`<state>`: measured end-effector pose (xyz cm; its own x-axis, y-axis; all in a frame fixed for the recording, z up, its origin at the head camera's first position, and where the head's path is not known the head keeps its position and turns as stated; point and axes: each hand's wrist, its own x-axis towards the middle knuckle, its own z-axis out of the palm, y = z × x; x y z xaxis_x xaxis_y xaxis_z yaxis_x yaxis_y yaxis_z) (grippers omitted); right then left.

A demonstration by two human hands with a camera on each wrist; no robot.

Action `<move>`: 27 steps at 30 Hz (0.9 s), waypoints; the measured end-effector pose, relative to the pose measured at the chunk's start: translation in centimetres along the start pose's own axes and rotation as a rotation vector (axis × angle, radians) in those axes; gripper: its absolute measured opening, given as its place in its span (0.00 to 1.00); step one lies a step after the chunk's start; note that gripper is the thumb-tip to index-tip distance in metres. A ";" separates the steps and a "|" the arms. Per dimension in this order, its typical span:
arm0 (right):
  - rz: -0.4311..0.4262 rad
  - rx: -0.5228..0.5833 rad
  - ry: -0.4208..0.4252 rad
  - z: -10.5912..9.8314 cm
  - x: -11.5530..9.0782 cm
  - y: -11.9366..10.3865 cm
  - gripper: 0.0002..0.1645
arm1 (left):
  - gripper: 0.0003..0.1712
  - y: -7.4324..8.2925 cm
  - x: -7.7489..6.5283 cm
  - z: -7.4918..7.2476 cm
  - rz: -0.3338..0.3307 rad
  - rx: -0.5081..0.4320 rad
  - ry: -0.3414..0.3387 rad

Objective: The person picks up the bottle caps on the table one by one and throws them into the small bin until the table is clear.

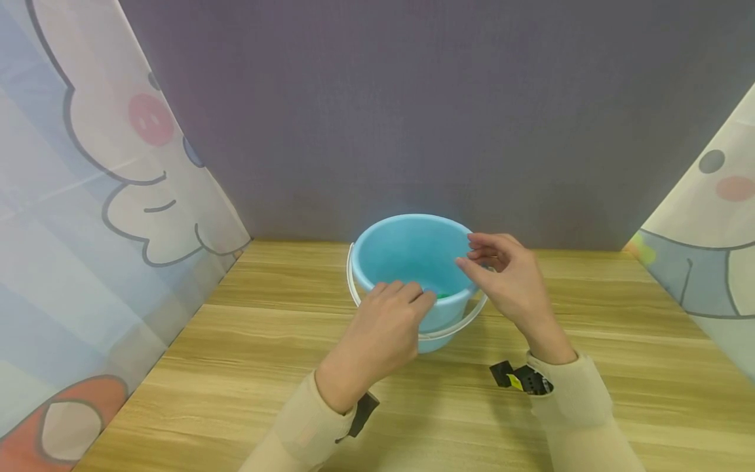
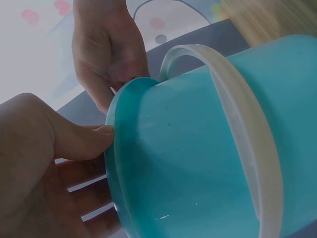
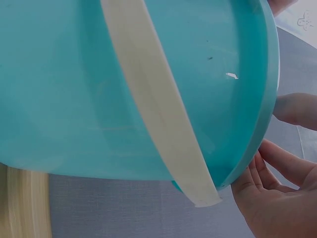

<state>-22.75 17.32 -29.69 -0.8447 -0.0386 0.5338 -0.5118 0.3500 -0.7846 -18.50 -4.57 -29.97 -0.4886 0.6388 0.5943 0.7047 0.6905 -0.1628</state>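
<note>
A light blue bucket (image 1: 413, 249) stands upright on the wooden table, its white handle (image 1: 454, 331) hanging down across the front. My left hand (image 1: 383, 321) grips the near rim. In the left wrist view its thumb (image 2: 91, 141) lies against the rim's outer side, with the fingers (image 2: 89, 196) behind the rim. My right hand (image 1: 510, 278) is at the right side of the rim, thumb and fingertips apart and reaching over the opening. The right wrist view has that hand (image 3: 282, 188) beside the rim. A bit of something green (image 1: 444, 295) shows inside the bucket, mostly hidden.
The wood-grain table (image 1: 265, 341) meets a dark grey panel (image 1: 383, 118) just behind the bucket. Cartoon-printed sheets hang at the left (image 1: 118, 196) and right (image 1: 708, 262). Black straps with small devices (image 1: 522, 379) are on the wrists.
</note>
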 end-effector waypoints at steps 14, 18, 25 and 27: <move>-0.004 0.001 0.003 -0.1 -0.1 -0.1 0.23 | 0.21 0.1 -0.1 -0.2 0.002 -0.001 -0.029; -0.009 0.009 0.006 -0.2 -0.1 -0.1 0.23 | 0.21 0.1 -0.1 -0.2 0.010 0.001 -0.026; -0.009 0.030 0.011 -0.3 -0.1 -0.3 0.23 | 0.22 0.1 0.0 -0.1 0.013 0.001 -0.034; -0.007 0.037 0.012 -0.3 -0.1 -0.4 0.23 | 0.22 0.1 0.0 -0.1 0.012 0.001 -0.036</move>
<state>-22.43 17.41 -29.33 -0.8391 -0.0298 0.5432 -0.5237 0.3144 -0.7918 -18.36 -4.52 -29.94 -0.4986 0.6587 0.5635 0.7099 0.6833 -0.1707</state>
